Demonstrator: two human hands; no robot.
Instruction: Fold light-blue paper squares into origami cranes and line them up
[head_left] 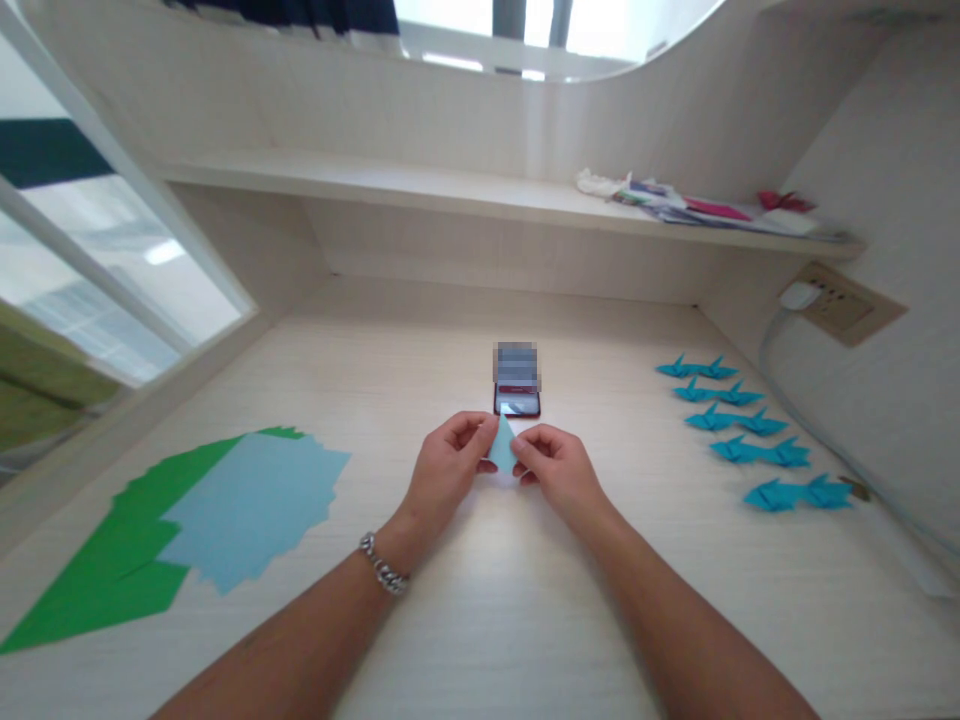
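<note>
Between my two hands is a small light blue folded paper (pixel 504 447), pointed at the top. My left hand (pixel 454 458) pinches its left edge between thumb and fingers. On the other edge, my right hand (pixel 553 462) grips it in the same way. The paper is held just above the desk, and the fingers partly cover its sides. Just beyond it lies a phone (pixel 517 402) with its screen lit, its upper part blurred out.
Light blue paper sheets (pixel 255 500) lie fanned over green sheets (pixel 142 530) at the left. Several blue folded paper cranes (pixel 735 420) stand in rows at the right, near a cable (pixel 787 405) from a wall socket (pixel 851 305). A shelf (pixel 420 190) with papers runs above the desk.
</note>
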